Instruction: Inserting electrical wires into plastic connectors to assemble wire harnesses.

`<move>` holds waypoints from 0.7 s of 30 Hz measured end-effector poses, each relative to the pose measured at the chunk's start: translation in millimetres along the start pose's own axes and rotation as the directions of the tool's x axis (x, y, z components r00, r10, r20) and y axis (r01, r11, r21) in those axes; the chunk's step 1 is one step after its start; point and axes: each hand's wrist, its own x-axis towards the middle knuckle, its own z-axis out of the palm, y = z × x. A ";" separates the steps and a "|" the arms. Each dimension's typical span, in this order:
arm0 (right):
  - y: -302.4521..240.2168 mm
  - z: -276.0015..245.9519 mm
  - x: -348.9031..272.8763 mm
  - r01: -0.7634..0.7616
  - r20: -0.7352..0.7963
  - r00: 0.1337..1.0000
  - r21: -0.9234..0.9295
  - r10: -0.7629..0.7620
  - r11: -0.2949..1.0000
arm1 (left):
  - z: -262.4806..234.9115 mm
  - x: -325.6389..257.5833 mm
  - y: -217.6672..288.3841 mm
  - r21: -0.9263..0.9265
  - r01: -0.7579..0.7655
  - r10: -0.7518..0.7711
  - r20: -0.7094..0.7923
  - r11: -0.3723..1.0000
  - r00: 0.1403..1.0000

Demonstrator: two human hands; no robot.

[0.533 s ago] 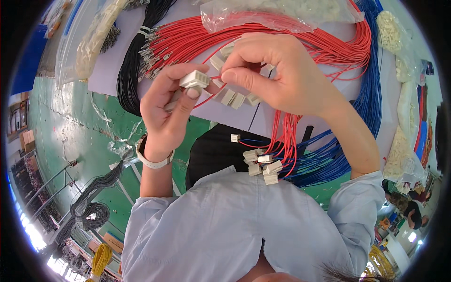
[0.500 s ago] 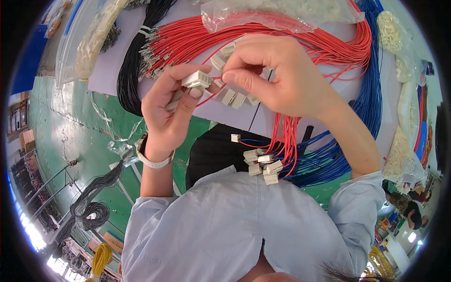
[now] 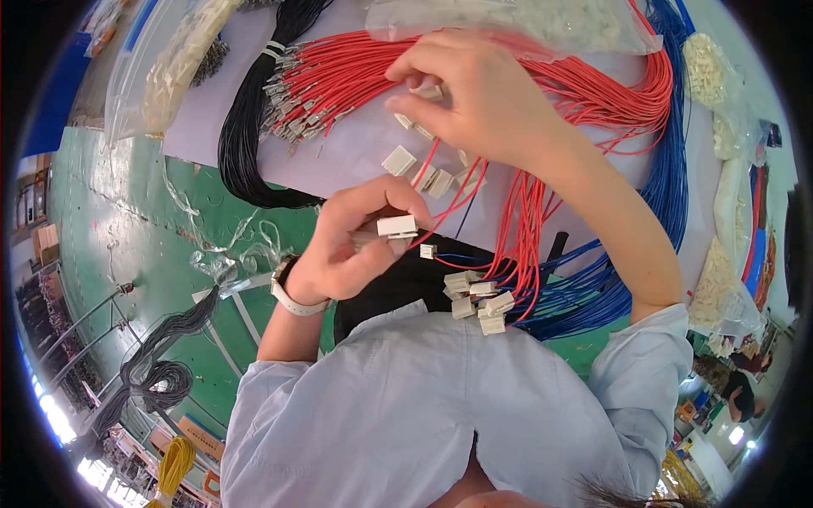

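My left hand (image 3: pixel 360 241) is closed round a white plastic connector housing (image 3: pixel 396 226), pinched between thumb and fingers over the table's near edge. Red wire runs from beside this hand up to the right; whether it enters the housing is hidden. Above the table, my right hand (image 3: pixel 474 97) has thumb and forefinger apart, the other fingers curled, with nothing visible between the tips. Loose white connector housings (image 3: pixel 398 159) lie just below it, some partly covered by the hand. The crimped ends of a red wire bundle (image 3: pixel 339 72) lie to its left.
Wired white housings (image 3: pixel 483 289) hang near my shirt on red and blue wires (image 3: pixel 584 309). A black wire bundle (image 3: pixel 241 144) drapes off the table's left edge. Clear bags of white parts (image 3: pixel 525 21) lie at the back and right. A dark cable bundle (image 3: pixel 161 372) hangs at left.
My left hand has moved right and nearer to me with the connector housing. My right hand has let go of the red wire and moved away, up and left, over the table.
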 end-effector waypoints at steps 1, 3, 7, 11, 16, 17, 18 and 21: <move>0.4 8.2 2.9 -0.027 -0.045 0.999 -0.017 0.026 0.999 | 5.4 2.0 1.2 -0.044 0.021 -0.022 -0.032 0.999 0.999; -3.8 11.6 6.5 -0.058 -0.094 0.994 -0.030 0.055 0.998 | 9.2 4.1 -2.2 -0.049 -0.001 -0.002 -0.047 0.999 0.999; -52.1 -33.2 5.3 0.063 0.014 0.998 0.096 -0.065 0.993 | 6.8 -1.7 -1.1 -0.047 0.054 -0.059 -0.103 0.997 0.993; -92.7 -10.8 3.2 0.138 0.066 0.987 0.137 -0.148 0.981 | 2.7 -8.4 -6.6 0.021 0.042 -0.040 -0.120 0.999 0.992; -118.0 -50.4 -38.8 0.157 0.076 0.984 0.090 -0.164 0.984 | 8.5 13.7 6.5 0.028 0.021 -0.019 -0.058 0.999 0.998; -121.9 -55.8 -49.5 0.149 0.067 0.986 0.085 -0.155 0.985 | 7.6 14.4 6.9 0.062 -0.002 0.004 -0.041 0.998 0.999; -113.2 -54.3 -54.8 0.173 0.065 0.981 0.122 -0.182 0.977 | 3.6 7.3 2.9 0.079 0.028 -0.022 -0.078 0.997 0.997; -111.2 -70.3 -66.3 0.174 0.039 0.983 0.069 -0.177 0.982 | 5.5 3.7 0.6 0.045 0.005 -0.001 -0.090 0.999 0.996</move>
